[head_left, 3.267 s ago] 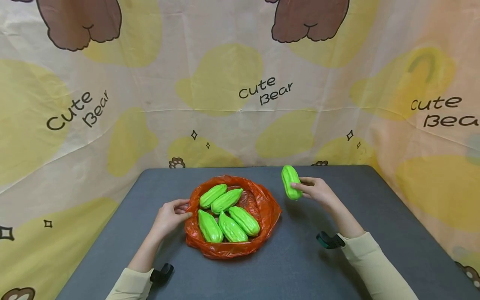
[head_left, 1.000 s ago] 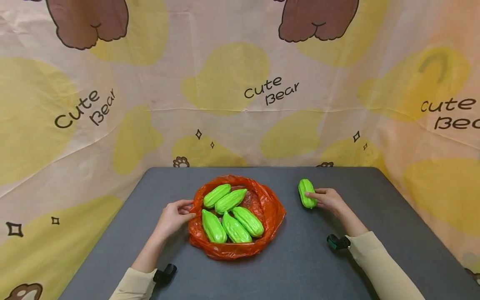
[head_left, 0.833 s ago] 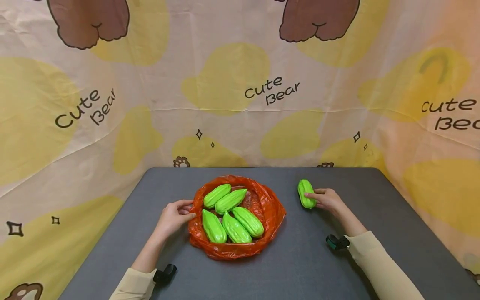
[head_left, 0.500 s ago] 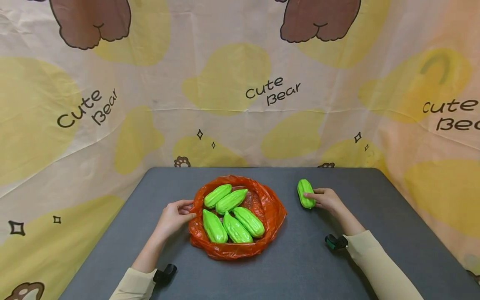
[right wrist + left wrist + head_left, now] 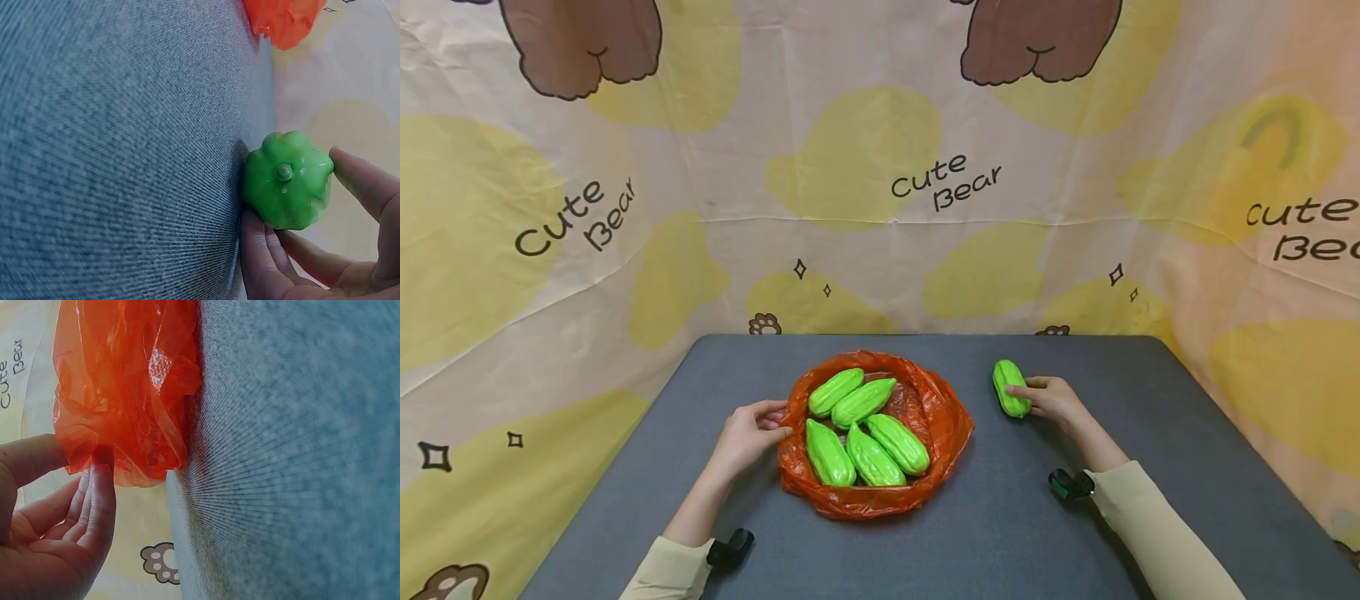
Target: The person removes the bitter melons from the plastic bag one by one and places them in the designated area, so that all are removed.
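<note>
A red plastic bag (image 5: 951,417) sits on the grey table with its mouth spread wide. Inside it lie several bright green, ridged bitter melons (image 5: 898,444). My left hand (image 5: 745,437) pinches the bag's left rim between thumb and fingers; the left wrist view shows the crinkled red plastic (image 5: 131,394) caught at the fingertips. To the right of the bag, my right hand (image 5: 1060,404) holds another bitter melon (image 5: 1009,387) by its side. In the right wrist view this bitter melon (image 5: 290,178) shows its stem end, low at the table surface, with thumb and fingers on opposite sides.
The grey table (image 5: 895,558) has rounded far corners. Behind it hangs a cream and yellow curtain (image 5: 850,167) printed with bears and lettering. Dark wrist devices (image 5: 730,547) are worn at both sleeves.
Since the oldest frame, my right hand has carried the bitter melon right and down to the table, then shifted it slightly left. My left hand keeps its hold on the bag's rim.
</note>
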`<state>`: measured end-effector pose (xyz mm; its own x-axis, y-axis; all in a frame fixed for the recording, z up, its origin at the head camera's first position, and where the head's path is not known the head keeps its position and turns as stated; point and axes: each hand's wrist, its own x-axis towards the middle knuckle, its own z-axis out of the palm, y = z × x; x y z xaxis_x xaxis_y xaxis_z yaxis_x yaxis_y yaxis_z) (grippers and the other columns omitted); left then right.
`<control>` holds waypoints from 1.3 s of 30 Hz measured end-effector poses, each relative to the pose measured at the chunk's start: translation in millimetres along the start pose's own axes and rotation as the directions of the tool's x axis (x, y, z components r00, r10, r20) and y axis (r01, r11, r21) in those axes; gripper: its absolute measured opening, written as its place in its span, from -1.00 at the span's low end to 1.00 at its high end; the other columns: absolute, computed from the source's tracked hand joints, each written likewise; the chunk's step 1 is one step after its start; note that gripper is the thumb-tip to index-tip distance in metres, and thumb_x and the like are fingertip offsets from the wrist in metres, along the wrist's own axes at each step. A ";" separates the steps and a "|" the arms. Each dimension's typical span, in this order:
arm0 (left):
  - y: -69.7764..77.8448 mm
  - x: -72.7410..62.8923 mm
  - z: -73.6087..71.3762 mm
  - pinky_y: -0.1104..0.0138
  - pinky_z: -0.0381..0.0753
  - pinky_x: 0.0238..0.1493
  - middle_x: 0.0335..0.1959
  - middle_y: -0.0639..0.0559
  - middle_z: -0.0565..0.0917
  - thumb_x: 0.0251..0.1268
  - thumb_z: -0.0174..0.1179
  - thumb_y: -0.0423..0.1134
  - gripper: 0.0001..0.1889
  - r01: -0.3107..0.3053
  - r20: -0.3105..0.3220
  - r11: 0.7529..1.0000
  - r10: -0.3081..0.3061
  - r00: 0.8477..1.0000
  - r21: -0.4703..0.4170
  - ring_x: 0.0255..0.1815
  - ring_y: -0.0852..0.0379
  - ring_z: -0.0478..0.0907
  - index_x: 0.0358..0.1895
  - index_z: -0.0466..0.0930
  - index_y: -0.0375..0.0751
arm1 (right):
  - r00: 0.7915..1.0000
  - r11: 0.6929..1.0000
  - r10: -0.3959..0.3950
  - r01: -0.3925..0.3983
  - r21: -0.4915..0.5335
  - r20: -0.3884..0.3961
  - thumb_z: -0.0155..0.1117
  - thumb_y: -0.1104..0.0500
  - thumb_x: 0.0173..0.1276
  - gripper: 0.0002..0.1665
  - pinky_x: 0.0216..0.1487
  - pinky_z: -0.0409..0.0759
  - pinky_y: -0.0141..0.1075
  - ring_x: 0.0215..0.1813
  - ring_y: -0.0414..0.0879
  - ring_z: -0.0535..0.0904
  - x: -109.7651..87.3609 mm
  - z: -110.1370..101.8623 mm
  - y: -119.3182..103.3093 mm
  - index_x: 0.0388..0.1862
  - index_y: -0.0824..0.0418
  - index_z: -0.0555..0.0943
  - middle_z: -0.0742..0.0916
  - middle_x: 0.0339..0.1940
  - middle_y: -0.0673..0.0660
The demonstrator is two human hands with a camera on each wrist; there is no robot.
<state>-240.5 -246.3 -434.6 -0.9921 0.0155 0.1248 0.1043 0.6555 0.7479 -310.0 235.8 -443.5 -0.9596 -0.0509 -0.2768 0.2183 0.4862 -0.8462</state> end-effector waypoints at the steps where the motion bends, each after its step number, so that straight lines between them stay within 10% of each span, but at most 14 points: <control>1: 0.2 0.0 0.1 0.41 0.55 -0.27 -0.20 -0.13 0.67 0.08 0.33 -0.33 -0.56 -0.001 -0.002 1.000 0.001 1.000 -0.001 -0.25 0.11 0.60 0.09 0.58 -0.33 | 1.000 1.000 0.000 0.000 -0.001 0.000 0.22 -0.08 0.33 -0.06 0.16 0.51 -0.12 0.31 0.21 0.38 -0.3 -0.2 -0.2 0.40 0.53 0.13 0.25 0.40 0.50; 39: -0.4 0.3 0.4 0.38 0.57 -0.27 -0.22 -0.16 0.67 0.07 0.34 -0.34 -0.56 -0.015 -0.007 1.000 0.015 1.000 0.000 -0.26 0.09 0.62 0.08 0.58 -0.36 | 1.000 1.000 -0.001 0.001 0.013 0.023 0.17 -0.08 0.36 -0.07 0.19 0.48 -0.08 0.34 0.26 0.35 -3.8 1.7 -6.1 0.40 0.55 0.11 0.24 0.40 0.52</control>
<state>-240.9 -246.2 -435.1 -0.9899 0.0196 0.1404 0.1188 0.6553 0.7460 -307.3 231.5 -438.0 -0.9555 -0.0715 -0.2863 0.2199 0.4746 -0.8523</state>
